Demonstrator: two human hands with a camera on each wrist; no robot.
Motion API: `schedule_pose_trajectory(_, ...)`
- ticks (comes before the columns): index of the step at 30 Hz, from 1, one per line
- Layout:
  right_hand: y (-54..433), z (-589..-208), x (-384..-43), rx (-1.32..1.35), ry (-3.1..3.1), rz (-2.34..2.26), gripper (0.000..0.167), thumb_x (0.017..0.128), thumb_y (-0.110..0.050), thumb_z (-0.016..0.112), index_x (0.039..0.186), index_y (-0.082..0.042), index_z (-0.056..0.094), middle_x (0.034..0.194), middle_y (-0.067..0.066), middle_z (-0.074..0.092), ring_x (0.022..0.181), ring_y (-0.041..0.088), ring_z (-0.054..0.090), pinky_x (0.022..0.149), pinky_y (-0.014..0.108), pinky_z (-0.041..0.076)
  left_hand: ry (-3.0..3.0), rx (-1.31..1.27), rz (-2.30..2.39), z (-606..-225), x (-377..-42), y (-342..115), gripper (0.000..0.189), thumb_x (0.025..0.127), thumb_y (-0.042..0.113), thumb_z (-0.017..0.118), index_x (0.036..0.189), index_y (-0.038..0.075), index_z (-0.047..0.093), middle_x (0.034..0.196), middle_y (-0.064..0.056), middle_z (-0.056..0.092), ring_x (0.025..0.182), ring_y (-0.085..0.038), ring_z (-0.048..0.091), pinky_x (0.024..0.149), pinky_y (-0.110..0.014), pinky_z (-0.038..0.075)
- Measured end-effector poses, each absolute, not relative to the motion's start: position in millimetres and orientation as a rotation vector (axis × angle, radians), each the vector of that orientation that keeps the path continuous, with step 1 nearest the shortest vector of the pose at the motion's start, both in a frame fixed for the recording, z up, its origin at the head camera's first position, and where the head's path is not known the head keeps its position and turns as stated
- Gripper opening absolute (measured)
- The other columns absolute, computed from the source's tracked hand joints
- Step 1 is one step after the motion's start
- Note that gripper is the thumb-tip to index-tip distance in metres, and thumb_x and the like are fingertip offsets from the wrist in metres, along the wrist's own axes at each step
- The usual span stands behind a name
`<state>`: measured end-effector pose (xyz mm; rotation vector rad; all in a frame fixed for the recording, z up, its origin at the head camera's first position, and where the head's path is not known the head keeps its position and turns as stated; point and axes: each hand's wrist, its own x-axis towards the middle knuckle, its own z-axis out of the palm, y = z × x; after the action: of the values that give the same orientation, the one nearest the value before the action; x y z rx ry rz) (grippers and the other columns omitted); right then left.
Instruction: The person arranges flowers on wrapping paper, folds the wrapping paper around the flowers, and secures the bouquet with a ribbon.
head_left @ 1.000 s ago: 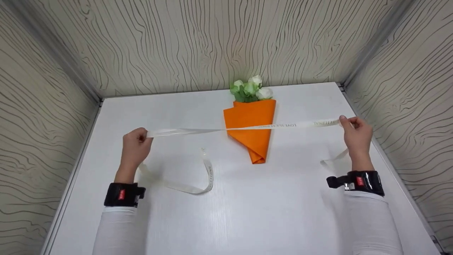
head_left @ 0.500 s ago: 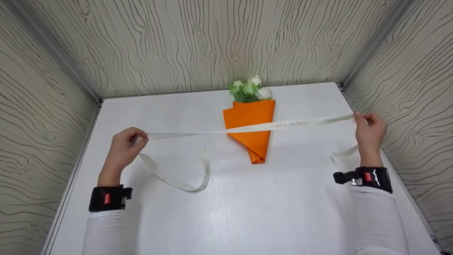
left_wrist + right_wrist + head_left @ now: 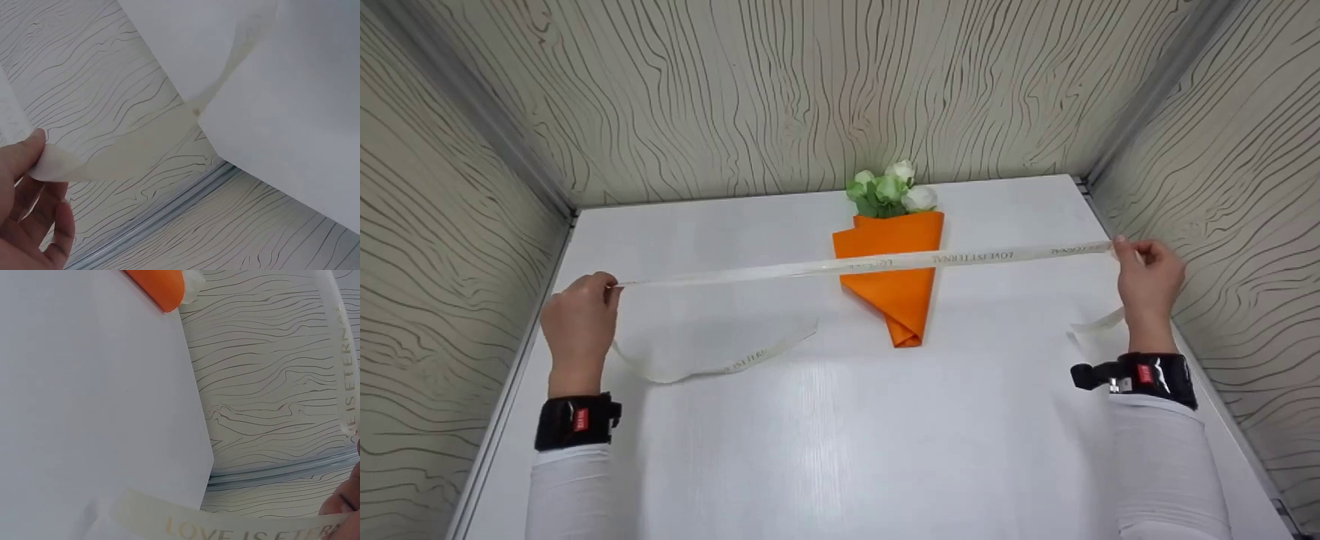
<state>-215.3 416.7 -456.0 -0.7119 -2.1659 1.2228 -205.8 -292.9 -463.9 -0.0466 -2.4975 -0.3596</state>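
Observation:
A cream ribbon [image 3: 780, 271] with gold lettering is stretched between both hands, passing in front of an orange-wrapped bouquet [image 3: 896, 307] of white and green flowers [image 3: 889, 187]. My left hand [image 3: 581, 319] pinches the ribbon near the table's left side; a loose tail hangs from it and curves rightward. In the left wrist view, thumb and fingers grip the ribbon [image 3: 135, 149]. On the right, my right hand [image 3: 1151, 281] pinches the other stretch between thumb and fingers, with a short tail dangling below. Only the edge of that hand [image 3: 343, 506] shows in the right wrist view.
The bouquet lies on a white table [image 3: 825, 450], its flowers at the far edge. Wood-grain patterned panels [image 3: 780, 90] enclose the back and both sides. Black straps [image 3: 577, 422] sit on both wrists.
Both hands have moved apart, the left further left and the right further right. The ribbon span between them is longer. The left tail has shifted and straightened.

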Motion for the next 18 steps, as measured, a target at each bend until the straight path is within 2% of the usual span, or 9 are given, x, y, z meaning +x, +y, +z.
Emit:
schedule_pose_trajectory(6, 422, -446, -213, -0.709, -2.130, 1.297, 0.034, 0.079, -0.042, 0.061, 0.078, -0.008, 0.057, 0.071, 0.000, 0.042, 0.065, 0.009, 0.034, 0.055, 0.022, 0.027, -2.318, 0.182, -0.300, -444, -202, -305, 0.018, 0.087, 0.011, 0.053, 0.086, -0.001, 0.065, 0.069, -0.018, 0.063, 0.047, -0.031, 0.052, 0.040, -0.040, 0.034)
schedule_pose_trajectory(12, 436, -446, -210, -0.732, -2.069, 1.332, 0.034, 0.077, -0.041, 0.063, 0.078, -0.007, 0.058, 0.069, 0.000, 0.042, 0.061, 0.008, 0.034, 0.050, 0.019, 0.028, -2.138, 0.370, -0.334, -434, -195, -317, 0.026, 0.089, 0.014, 0.046, 0.087, -0.002, 0.066, 0.073, -0.018, 0.064, 0.057, -0.034, 0.057, 0.048, -0.042, 0.038)
schedule_pose_trajectory(18, 453, -474, -204, -0.835, -2.150, 1.300, 0.036, 0.078, -0.045, 0.060, 0.080, -0.009, 0.056, 0.080, -0.002, 0.043, 0.073, 0.007, 0.036, 0.061, 0.021, 0.029, -2.190, 0.448, -0.416, -458, -188, -327, 0.025, 0.087, 0.015, 0.047, 0.085, -0.003, 0.064, 0.074, -0.018, 0.063, 0.060, -0.034, 0.057, 0.052, -0.043, 0.040)
